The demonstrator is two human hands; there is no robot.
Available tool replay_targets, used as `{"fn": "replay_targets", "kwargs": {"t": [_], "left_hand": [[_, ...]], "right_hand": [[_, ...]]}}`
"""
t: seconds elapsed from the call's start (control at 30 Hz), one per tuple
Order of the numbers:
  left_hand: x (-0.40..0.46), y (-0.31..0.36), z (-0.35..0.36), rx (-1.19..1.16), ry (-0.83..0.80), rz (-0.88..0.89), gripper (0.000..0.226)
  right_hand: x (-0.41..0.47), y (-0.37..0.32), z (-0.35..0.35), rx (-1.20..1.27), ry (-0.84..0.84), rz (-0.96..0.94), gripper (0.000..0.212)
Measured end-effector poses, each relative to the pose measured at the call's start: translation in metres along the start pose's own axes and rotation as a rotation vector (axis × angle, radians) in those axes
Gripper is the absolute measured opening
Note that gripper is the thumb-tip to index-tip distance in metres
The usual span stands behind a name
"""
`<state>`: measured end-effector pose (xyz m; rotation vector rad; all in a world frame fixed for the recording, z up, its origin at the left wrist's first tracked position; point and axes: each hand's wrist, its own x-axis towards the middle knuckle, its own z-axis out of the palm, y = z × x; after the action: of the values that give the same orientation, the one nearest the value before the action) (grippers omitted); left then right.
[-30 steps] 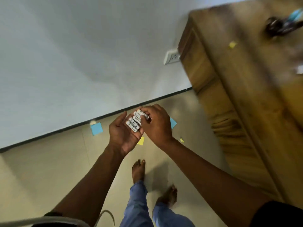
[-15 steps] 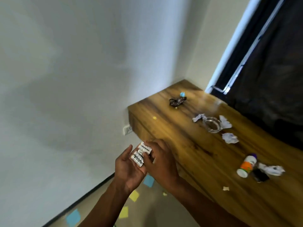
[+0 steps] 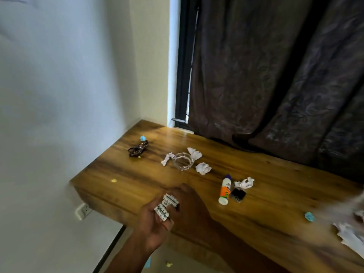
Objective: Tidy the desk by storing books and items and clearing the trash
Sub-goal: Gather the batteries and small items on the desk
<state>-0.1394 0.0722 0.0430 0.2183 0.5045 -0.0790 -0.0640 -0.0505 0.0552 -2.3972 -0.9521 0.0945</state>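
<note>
Room: white wall [image 3: 59, 95] on the left, dark curtain [image 3: 285, 75] hanging over the window at the back, w/ a wall socket [image 3: 83, 210] sitting just under the desk's left end.
Desk: wooden desk [image 3: 137, 184] running from the corner toward the right, pretty cluttered tbh.
Left hand: left hand [image 3: 151, 223] is hovering palm-up at the desk's front edge, fingers curling around a bunch of batteries [image 3: 166, 206] lying side by side in the palm.
Right hand: right hand [image 3: 189, 205] is coming in over the batteries from the right, fingertips pinching the top ones; can't tell exactly how many it's touching.
Batteries: sitting between both hands, above the desk's front edge, not on the wood.
Trash: crumpled paper bits lying around a clear glass ashtray [image 3: 182, 161], one wad [image 3: 203, 168] just right of it, another wad [image 3: 245, 182] near the glue stick [image 3: 225, 191].
Other stuff: glue stick is lying on its side, w/ a black binder clip [image 3: 238, 194] right beside it. Dark tangled cord [image 3: 137, 150] is sitting far left near the wall, small blue thing [image 3: 143, 138] just behind it.
Right edge: blurry white papers [image 3: 348, 233] poking in, plus a small blue scrap [image 3: 309, 216] near them.
Floor: yellow scrap [image 3: 169, 264] lying below the desk.
</note>
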Motion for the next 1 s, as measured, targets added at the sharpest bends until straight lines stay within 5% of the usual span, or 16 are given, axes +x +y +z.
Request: {"fn": "replay_targets", "kwargs": {"t": [0.43,0.7,1.0], "left_hand": [[0.127,-0.004,0.079,0.214,0.235,0.078,0.030],[0.169,0.028,0.109,0.178,0.308,0.239,0.029],[0.219,0.075,0.127,0.353,0.322,0.182,0.036]], "right_hand": [[0.103,0.110,-0.028,0.075,-0.108,0.064,0.043],[0.177,0.134,-0.023,0.172,-0.197,0.015,0.046],[0.238,0.139,-0.015,0.283,-0.228,0.119,0.036]]}}
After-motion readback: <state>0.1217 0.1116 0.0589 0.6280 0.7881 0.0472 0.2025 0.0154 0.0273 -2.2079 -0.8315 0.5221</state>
